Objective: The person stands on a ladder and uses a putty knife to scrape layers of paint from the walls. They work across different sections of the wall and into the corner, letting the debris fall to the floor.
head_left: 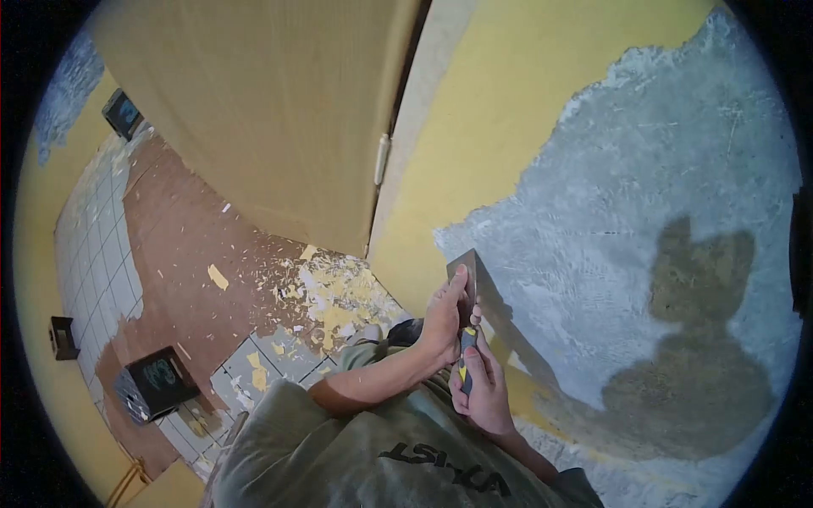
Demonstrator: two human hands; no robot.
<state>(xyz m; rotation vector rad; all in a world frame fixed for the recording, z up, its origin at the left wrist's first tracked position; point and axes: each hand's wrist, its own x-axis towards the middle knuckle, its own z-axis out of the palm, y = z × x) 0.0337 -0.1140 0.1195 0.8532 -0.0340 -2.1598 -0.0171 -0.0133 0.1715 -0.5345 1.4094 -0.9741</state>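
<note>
1. The right hand [484, 388] is gripping the scraper [466, 264] by its handle, fingers closed around it.
2. The left hand [445, 320] is pressing the blade, fingers curled on it.
3. The scraper is touching the wall [644, 169], at the paint's edge.
4. Chips [339, 296] are lying at the wall's foot.
</note>
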